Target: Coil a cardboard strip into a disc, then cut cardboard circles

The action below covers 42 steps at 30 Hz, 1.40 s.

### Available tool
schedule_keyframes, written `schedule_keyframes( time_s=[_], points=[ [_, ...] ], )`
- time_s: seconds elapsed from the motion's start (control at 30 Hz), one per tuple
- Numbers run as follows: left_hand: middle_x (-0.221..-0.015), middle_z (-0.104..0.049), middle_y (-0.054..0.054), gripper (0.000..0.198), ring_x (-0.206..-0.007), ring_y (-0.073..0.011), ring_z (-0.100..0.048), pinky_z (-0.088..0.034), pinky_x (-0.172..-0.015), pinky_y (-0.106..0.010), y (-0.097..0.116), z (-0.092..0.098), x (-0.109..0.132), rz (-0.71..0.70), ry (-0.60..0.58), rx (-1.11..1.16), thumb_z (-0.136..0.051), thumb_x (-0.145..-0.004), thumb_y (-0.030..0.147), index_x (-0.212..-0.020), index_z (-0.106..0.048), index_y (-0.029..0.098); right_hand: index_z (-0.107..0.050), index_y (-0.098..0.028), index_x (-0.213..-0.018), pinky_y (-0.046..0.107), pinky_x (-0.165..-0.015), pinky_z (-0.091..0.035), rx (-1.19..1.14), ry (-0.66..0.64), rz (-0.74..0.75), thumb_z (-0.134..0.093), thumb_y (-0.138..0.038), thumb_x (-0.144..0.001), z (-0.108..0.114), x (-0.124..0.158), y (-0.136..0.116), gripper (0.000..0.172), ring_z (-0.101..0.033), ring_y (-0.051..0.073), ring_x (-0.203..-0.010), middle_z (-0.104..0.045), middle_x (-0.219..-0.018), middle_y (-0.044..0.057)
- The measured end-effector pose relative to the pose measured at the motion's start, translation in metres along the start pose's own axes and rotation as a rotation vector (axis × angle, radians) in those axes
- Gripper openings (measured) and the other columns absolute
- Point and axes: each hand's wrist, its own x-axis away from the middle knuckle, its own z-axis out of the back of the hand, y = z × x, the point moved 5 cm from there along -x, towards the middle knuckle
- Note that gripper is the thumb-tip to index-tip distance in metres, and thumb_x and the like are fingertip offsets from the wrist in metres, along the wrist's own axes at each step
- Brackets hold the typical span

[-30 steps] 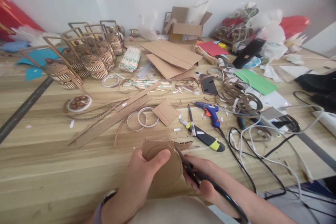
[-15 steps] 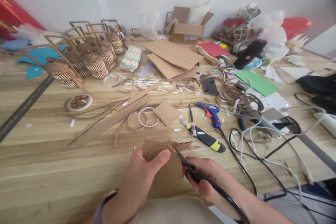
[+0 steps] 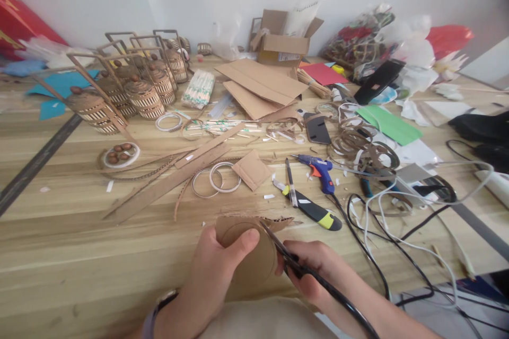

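Note:
My left hand [image 3: 220, 259] grips a piece of brown cardboard [image 3: 256, 260], thumb on its top face. A round outline is drawn on the cardboard, and part of its right side is cut along that curve. In my right hand [image 3: 308, 270] are black-handled scissors [image 3: 293, 262], their blades at the cardboard's upper right edge by a partly cut strip. Just beyond lie a utility knife [image 3: 314, 211], a pen [image 3: 291, 183] and a small cardboard square [image 3: 252, 169]. My left fingers are hidden beneath the cardboard.
Two tape rolls [image 3: 225, 176] and long cardboard strips [image 3: 170, 185] lie left of centre. A blue glue gun [image 3: 324, 169] and tangled cables [image 3: 382, 212] are at right. Several woven lanterns [image 3: 145, 96] stand back left, near a dish of brown beads [image 3: 121, 153]. Cardboard sheets [image 3: 264, 82] lie behind.
The scissor blades have closed somewhat, and their handles have come nearer together in my right hand. The partly cut strip has shifted slightly. My left hand keeps its hold.

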Motion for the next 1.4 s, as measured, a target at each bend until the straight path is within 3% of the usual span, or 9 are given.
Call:
schedule_keyframes(
  time_s=[0.37,0.67,1.07,1.4],
  points=[
    [-0.081,-0.082,-0.006,0.039,-0.078,-0.0270,-0.077,-0.060,-0.066,-0.030,-0.006,0.003,-0.001,0.025,0.044,-0.011,-0.087,-0.063,0.048,-0.086,-0.079,0.018,-0.061,-0.014,-0.079,0.025,-0.051,-0.021,0.008,0.007,-0.021,-0.039,-0.096,-0.075,0.001,0.001,0.001,0.085,-0.029,0.010,-0.055,-0.035,-0.060,-0.006],
    [-0.091,-0.083,-0.006,0.039,-0.087,-0.0281,-0.077,-0.060,-0.073,-0.031,-0.006,0.003,0.000,-0.007,0.000,0.020,-0.087,-0.068,0.046,-0.095,-0.077,0.019,-0.059,-0.015,-0.077,0.025,-0.052,-0.023,0.053,-0.002,-0.020,-0.035,-0.096,-0.075,0.002,0.001,-0.001,0.084,-0.032,0.011,-0.058,-0.038,-0.061,-0.004],
    [-0.087,-0.083,-0.007,0.042,-0.084,-0.0294,-0.077,-0.060,-0.070,-0.033,-0.007,0.002,0.001,0.052,0.054,0.014,-0.088,-0.063,0.045,-0.092,-0.076,0.017,-0.056,-0.017,-0.073,0.024,-0.055,-0.029,0.055,0.016,-0.044,-0.035,-0.095,-0.076,0.002,0.002,-0.009,0.081,-0.032,0.011,-0.059,-0.040,-0.063,-0.004],
    [-0.097,-0.082,-0.010,0.048,-0.092,-0.0323,-0.076,-0.060,-0.078,-0.037,-0.008,0.002,0.001,0.040,0.026,0.016,-0.088,-0.064,0.046,-0.100,-0.075,0.017,-0.058,-0.017,-0.075,0.023,-0.053,-0.029,0.086,-0.004,-0.070,-0.037,-0.096,-0.074,0.003,0.005,-0.005,0.082,-0.035,0.012,-0.059,-0.042,-0.063,-0.003]
  ],
)
